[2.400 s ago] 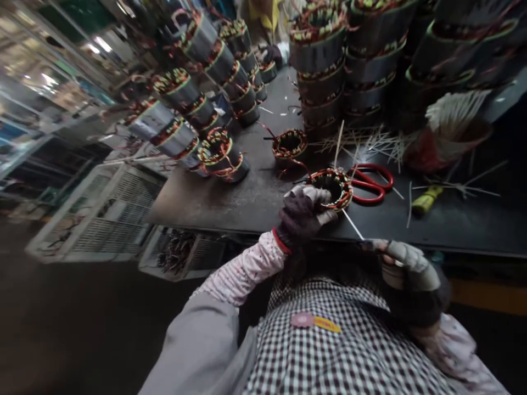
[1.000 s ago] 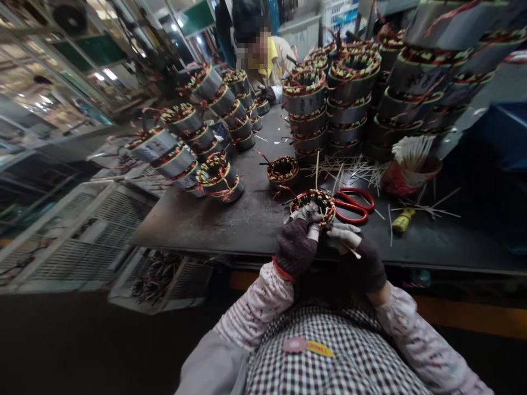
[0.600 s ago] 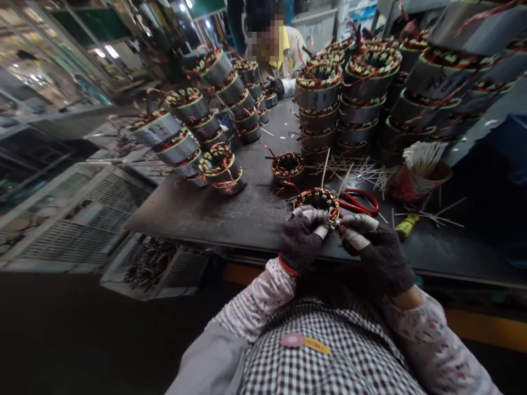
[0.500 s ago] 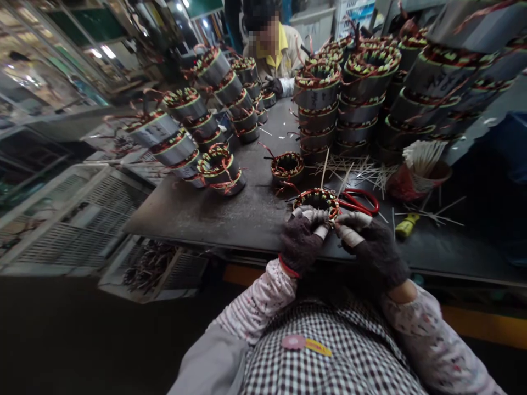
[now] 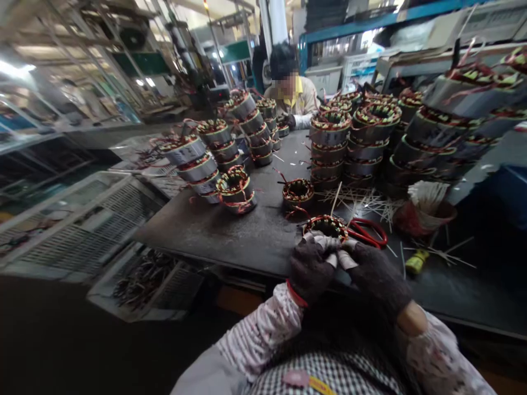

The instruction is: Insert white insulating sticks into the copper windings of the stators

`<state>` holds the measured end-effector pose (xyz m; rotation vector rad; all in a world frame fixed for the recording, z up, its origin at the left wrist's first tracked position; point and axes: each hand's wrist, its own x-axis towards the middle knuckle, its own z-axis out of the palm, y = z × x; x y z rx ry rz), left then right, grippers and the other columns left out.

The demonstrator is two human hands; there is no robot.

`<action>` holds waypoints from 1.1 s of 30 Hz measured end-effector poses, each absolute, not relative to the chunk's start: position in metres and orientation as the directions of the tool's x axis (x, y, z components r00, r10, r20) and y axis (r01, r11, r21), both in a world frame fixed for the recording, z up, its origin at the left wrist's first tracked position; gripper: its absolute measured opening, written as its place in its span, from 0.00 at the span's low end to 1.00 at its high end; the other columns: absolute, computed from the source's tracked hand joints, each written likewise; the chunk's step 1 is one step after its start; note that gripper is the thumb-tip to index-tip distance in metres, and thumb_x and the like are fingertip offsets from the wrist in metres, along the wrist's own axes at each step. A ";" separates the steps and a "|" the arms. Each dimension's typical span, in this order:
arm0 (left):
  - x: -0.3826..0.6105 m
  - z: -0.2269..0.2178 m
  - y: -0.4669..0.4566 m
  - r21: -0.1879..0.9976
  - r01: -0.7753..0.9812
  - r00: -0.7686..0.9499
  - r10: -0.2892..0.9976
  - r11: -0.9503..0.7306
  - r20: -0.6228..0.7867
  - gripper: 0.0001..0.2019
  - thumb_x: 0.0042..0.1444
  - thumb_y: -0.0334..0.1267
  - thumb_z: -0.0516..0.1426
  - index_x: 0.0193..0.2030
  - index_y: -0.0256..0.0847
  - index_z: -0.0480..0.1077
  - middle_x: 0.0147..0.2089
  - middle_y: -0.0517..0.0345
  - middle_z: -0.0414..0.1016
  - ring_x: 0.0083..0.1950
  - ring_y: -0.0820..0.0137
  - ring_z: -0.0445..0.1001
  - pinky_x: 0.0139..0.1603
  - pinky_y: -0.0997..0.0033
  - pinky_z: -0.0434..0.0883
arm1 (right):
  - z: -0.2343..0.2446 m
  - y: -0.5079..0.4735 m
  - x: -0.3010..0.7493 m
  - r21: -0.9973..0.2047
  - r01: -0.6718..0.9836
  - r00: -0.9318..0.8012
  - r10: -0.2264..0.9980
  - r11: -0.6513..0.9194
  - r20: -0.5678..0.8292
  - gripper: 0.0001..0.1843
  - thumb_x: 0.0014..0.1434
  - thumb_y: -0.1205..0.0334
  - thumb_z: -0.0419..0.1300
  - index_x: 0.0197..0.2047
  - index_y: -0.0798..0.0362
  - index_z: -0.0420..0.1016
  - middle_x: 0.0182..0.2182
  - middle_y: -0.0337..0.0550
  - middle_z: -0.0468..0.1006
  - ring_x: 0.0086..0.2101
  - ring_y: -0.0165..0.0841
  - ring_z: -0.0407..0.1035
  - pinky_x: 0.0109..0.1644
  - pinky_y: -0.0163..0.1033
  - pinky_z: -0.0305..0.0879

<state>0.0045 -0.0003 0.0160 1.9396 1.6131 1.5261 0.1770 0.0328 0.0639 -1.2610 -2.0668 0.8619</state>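
Observation:
A motor stator (image 5: 328, 225) with copper windings lies near the front edge of the dark workbench (image 5: 230, 236). My left hand (image 5: 310, 266), in a dark glove with taped fingertips, is closed on the stator's near rim. My right hand (image 5: 373, 271), gloved the same way, meets it at the rim with fingers pinched together; what they pinch is hidden. A thin white stick (image 5: 336, 198) stands up from the stator's far side.
Red-handled scissors (image 5: 370, 230) lie just right of the stator, beyond them a yellow tool (image 5: 416, 262) and a red basket of white sticks (image 5: 424, 211). Another stator (image 5: 297, 191) sits behind. Stacks of stators (image 5: 329, 148) fill the bench. A person (image 5: 292, 93) sits at the far end.
My right hand came in from the lower right, where it drew a white strip, and joined the left hand at the stator's rim. The camera has tilted upward.

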 end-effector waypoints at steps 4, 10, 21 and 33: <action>0.006 0.015 0.000 0.677 0.621 -0.138 0.794 -0.396 0.592 0.15 0.57 0.25 0.71 0.40 0.54 0.84 0.44 0.61 0.93 0.52 0.52 0.91 0.64 0.37 0.91 | 0.066 0.023 0.181 -0.904 0.376 -0.377 0.925 0.204 0.052 0.19 0.62 0.39 0.66 0.35 0.45 0.88 0.32 0.47 0.89 0.36 0.49 0.84 0.41 0.50 0.82; -0.005 0.005 -0.003 0.615 0.688 -0.067 0.811 -0.384 0.582 0.10 0.69 0.36 0.70 0.55 0.48 0.83 0.52 0.51 0.92 0.59 0.53 0.89 0.68 0.42 0.88 | 0.055 0.016 0.184 -0.986 -0.161 -0.232 0.973 -0.048 -0.009 0.23 0.58 0.36 0.79 0.39 0.47 0.86 0.31 0.42 0.84 0.26 0.34 0.73 0.27 0.38 0.71; -0.020 -0.004 -0.001 0.456 0.757 0.116 0.783 -0.467 0.611 0.05 0.72 0.37 0.69 0.53 0.43 0.85 0.51 0.51 0.91 0.61 0.56 0.88 0.70 0.51 0.85 | 0.046 0.023 0.178 -0.942 -0.275 -0.405 0.912 -0.192 -0.067 0.24 0.59 0.39 0.80 0.40 0.49 0.80 0.36 0.39 0.81 0.26 0.29 0.70 0.25 0.34 0.68; -0.025 0.004 -0.014 0.560 0.605 0.234 0.798 -0.566 0.555 0.05 0.69 0.39 0.68 0.47 0.43 0.84 0.53 0.47 0.92 0.61 0.53 0.88 0.65 0.50 0.87 | 0.078 0.022 0.128 -0.996 -0.049 -0.142 0.987 0.074 0.080 0.18 0.62 0.43 0.72 0.34 0.48 0.79 0.29 0.38 0.78 0.29 0.31 0.70 0.33 0.36 0.70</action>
